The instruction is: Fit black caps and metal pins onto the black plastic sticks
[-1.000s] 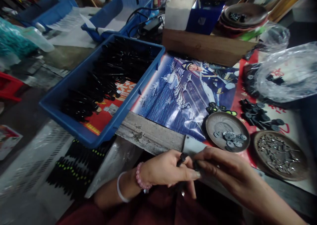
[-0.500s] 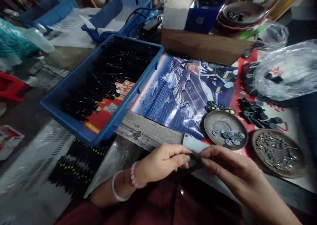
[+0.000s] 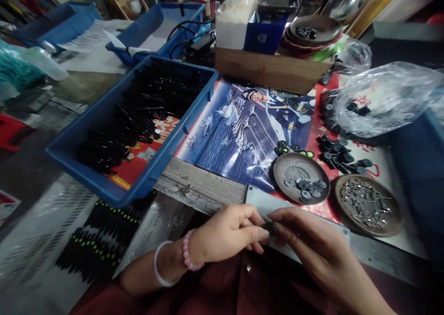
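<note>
My left hand (image 3: 231,231), with a pink bead bracelet and a white bangle at the wrist, pinches a small dark part (image 3: 270,229) between thumb and fingers. My right hand (image 3: 312,241) grips the same part from the other side, fingertips closed on it. The fingers cover most of it, so its kind cannot be made out. Just beyond the hands lies a light grey plate (image 3: 255,198) at the table edge. A round dish (image 3: 287,167) of grey discs with cross-shaped marks and another dish (image 3: 342,218) of small shiny metal pins stand past my right hand.
At the left, a blue crate (image 3: 149,185) holds many slim black pieces. Black knob-ended parts (image 3: 342,155) and black and yellow-green discs (image 3: 291,148) lie behind the dishes. A clear plastic bag (image 3: 385,97) sits at the right, a wooden board (image 3: 270,70) at the back.
The view has shifted a little, so the crate and dishes appear further left. Both hands stay closed on the dark part; the long dark strip seen below it earlier no longer shows clearly.
</note>
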Action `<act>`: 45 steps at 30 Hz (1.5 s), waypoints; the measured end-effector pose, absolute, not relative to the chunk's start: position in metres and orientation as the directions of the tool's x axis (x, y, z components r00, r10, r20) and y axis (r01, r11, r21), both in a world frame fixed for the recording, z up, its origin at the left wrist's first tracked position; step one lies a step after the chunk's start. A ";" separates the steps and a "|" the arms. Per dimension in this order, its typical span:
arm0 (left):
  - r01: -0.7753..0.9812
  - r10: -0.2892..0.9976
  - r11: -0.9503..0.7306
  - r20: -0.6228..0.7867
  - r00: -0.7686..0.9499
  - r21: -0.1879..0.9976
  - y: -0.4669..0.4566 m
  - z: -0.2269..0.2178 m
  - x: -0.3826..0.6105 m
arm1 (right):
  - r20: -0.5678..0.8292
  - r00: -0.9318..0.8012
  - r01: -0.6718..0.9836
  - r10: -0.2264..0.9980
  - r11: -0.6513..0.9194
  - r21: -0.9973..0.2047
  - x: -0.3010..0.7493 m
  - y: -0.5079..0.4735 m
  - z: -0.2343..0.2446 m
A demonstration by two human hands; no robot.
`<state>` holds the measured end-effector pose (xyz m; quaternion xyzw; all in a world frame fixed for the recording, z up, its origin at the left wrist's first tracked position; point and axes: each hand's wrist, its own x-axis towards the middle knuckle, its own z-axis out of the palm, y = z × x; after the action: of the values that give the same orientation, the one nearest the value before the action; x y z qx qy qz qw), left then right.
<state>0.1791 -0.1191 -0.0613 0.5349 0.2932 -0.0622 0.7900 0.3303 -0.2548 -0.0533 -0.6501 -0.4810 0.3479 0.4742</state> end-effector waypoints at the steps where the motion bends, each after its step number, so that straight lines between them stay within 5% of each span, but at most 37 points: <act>1: 0.416 0.225 0.401 -0.527 0.819 0.816 -0.121 -0.061 0.181 | 0.030 0.314 0.306 0.949 -0.072 -0.949 0.329 -0.257 -0.054; 4: 0.407 0.246 0.379 -0.515 0.821 0.831 -0.126 -0.061 0.183 | 0.004 0.395 0.265 0.919 -0.110 -0.958 0.327 -0.262 -0.056; 10: 0.328 0.065 0.602 -0.454 0.889 0.728 -0.129 -0.064 0.182 | -0.319 0.436 -0.161 0.842 -0.275 -0.948 0.323 -0.270 -0.052; 16: 0.319 -0.032 0.749 -0.449 0.893 0.581 -0.130 -0.068 0.183 | -0.356 0.408 -0.471 0.840 -0.140 -0.871 0.309 -0.269 -0.058; 20: 0.331 -0.068 0.776 -0.452 0.890 0.537 -0.132 -0.069 0.183 | -0.384 0.353 -0.498 0.853 -0.176 -0.849 0.308 -0.274 -0.072; 25: 0.327 -0.102 0.801 -0.424 0.900 0.502 -0.145 -0.074 0.178 | -0.232 0.212 -0.546 0.949 -0.083 -0.834 0.309 -0.273 -0.082; 29: 0.212 0.052 0.787 -0.405 0.913 0.579 -0.153 -0.068 0.177 | -0.097 0.308 -0.351 0.947 0.018 -0.936 0.309 -0.267 -0.071; 35: 0.385 -0.018 0.650 -0.493 0.870 0.656 -0.144 -0.049 0.179 | 0.031 0.185 -0.026 0.982 0.037 -0.999 0.320 -0.266 -0.046; 38: 0.407 0.028 0.612 -0.533 0.846 0.678 -0.145 -0.048 0.176 | 0.018 0.283 0.223 0.959 -0.047 -0.974 0.345 -0.270 -0.043; 42: 0.455 0.066 0.542 -0.575 0.815 0.706 -0.150 -0.053 0.173 | 0.111 0.528 0.699 0.842 -0.357 -0.619 0.405 -0.262 -0.052; 45: 0.461 0.072 0.526 -0.578 0.813 0.714 -0.148 -0.056 0.170 | 0.083 0.595 0.761 0.799 -0.527 -0.379 0.447 -0.242 -0.062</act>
<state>0.1702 -0.1483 -0.0559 0.4721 0.2821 -0.1178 0.8268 0.4475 -0.2424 -0.0622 -0.8722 -0.4472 0.0505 0.1916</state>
